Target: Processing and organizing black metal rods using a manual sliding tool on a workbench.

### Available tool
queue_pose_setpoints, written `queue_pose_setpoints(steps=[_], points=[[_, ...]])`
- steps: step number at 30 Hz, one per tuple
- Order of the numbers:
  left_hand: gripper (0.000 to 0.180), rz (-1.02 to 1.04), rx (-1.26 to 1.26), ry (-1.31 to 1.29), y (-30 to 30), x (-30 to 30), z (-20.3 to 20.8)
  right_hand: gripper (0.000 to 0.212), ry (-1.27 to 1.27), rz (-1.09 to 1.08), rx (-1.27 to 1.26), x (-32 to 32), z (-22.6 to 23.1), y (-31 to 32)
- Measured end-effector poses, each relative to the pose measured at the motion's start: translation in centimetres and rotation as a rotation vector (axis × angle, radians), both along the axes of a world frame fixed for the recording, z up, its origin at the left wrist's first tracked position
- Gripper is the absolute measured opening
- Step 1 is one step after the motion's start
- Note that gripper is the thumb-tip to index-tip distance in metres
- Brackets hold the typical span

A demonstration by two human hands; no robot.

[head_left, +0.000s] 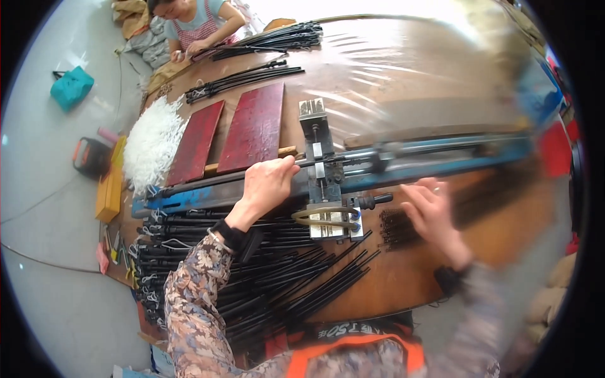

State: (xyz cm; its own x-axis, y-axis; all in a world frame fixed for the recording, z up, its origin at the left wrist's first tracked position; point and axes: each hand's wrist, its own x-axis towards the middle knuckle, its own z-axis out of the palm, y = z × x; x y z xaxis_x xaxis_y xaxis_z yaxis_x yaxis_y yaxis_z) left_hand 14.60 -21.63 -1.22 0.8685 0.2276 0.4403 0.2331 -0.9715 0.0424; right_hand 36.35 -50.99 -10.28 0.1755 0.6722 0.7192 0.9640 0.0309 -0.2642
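My left hand (pixel 268 186) is closed, its fingers pinching a thin black rod (pixel 217 179). The rod lies lengthwise over a long blue metal rail (pixel 201 196) and passes through a metal clamping fixture (pixel 320 170) just right of that hand. My right hand (pixel 430 211), slightly blurred, hovers to the right of the fixture with its fingers bent and apart and nothing in them. Near its fingertips is the fixture's black handle (pixel 382 198). A looped hose (pixel 315 216) curves over the fixture's near end.
Many black rods (pixel 271 252) lie heaped on the near left of the table. Beyond the rail are two dark red boards (pixel 252 126), a pile of white pieces (pixel 153 142) and more rod bundles (pixel 271 43). A co-worker (pixel 198 28) works at the far left edge.
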Motion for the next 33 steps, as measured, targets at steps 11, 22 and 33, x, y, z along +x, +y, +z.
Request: queue_pose_setpoints(steps=[11,22,33], points=[[0.018,-0.037,0.16,-0.071,-0.3,-0.5,-0.8,0.023,0.367,0.311,-0.001,-1.5,-0.8,2.8],[0.014,0.055,0.618,-0.138,7.5,-5.6,-1.1,0.047,-0.047,0.184,-0.183,-3.5,-8.1,-1.5],[0.03,0.336,-0.013,0.281,-15.6,-17.0,-7.2,0.013,0.193,0.024,-0.261,-3.1,-5.7,-2.0]])
